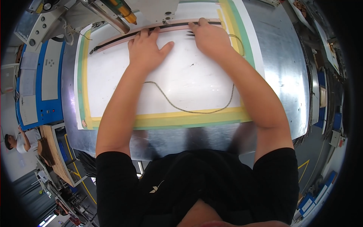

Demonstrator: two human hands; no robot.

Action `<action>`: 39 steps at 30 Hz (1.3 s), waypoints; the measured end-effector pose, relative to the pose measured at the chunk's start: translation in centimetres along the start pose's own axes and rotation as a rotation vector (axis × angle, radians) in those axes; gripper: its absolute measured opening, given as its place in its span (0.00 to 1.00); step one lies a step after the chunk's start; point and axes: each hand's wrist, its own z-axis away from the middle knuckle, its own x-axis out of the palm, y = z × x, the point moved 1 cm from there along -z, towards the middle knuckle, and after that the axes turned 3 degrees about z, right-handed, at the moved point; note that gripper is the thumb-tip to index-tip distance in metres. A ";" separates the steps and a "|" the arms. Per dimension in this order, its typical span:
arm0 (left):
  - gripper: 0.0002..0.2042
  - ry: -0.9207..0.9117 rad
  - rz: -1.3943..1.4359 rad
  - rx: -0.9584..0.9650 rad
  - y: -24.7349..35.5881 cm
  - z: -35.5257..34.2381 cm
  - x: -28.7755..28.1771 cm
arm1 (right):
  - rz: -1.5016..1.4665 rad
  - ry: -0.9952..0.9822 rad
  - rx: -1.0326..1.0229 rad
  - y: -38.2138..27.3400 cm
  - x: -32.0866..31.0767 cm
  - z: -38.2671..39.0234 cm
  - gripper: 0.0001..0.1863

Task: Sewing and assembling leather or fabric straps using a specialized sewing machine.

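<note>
A long black zipper point(121, 39) lies along a pink strip point(109, 46) at the far side of the white work sheet. Its left end carries a small dark metal piece, likely the slider. My left hand point(146, 53) rests flat near the zipper's middle, fingertips on it and thumb spread to the right. My right hand point(211, 41) is closed, its fingertips at the zipper towards the right end. Two dark pointed blades of thread snips point(191, 34) stick out leftward from that hand; their handle is hidden in the palm. A greenish cord point(204, 112) loops over the sheet, passing under both forearms.
Yellow and green tape point(162, 120) borders the sheet on a shiny metal table point(281, 72). Above the far edge hangs a machine head point(151, 9) with a metal cylinder and gold-coloured nozzle point(129, 17). A blue-and-grey cabinet point(49, 72) stands left; farther back is another person point(26, 140).
</note>
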 end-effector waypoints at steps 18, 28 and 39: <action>0.33 0.016 -0.013 -0.009 2.2 -0.5 0.6 | -0.050 0.074 -0.008 4.8 -0.5 1.7 0.24; 0.36 -0.002 0.002 0.032 3.6 -0.8 0.6 | -0.033 0.057 -0.101 2.3 -0.1 0.6 0.23; 0.37 0.025 0.013 0.055 4.7 -1.2 1.2 | -0.297 0.223 -0.043 2.7 1.0 0.7 0.17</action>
